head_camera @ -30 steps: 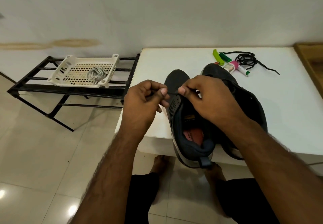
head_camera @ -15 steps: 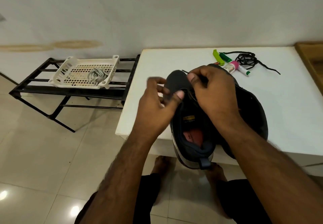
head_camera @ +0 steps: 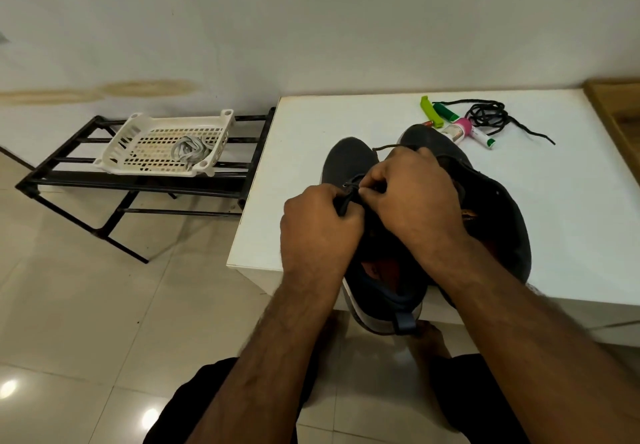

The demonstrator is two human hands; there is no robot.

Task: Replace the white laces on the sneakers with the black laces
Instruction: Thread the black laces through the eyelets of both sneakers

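- Both hands meet over the near sneaker (head_camera: 349, 163): my left hand (head_camera: 320, 224) grips its eyelet edge with curled fingers, and my right hand (head_camera: 412, 194) pinches a black lace (head_camera: 353, 185) at an eyelet.
- Its free end (head_camera: 388, 147) sticks out past my right knuckles.
- Just right of it sits the second sneaker (head_camera: 498, 215), both on the white worktop (head_camera: 571, 201).
- A spare black lace (head_camera: 488, 118) lies coiled at the far side.
- Pale laces (head_camera: 190, 151) lie in the basket (head_camera: 138, 132) on the rack (head_camera: 86, 180), left.

No text, brand, number or sign can be read. The white tube (head_camera: 483, 137) and the pink-capped bottle (head_camera: 456, 130) on the bench (head_camera: 571, 201) carry printing, but it is too small and blurred to make out. A yellowish mark inside the right sneaker (head_camera: 498, 222) is likewise illegible.
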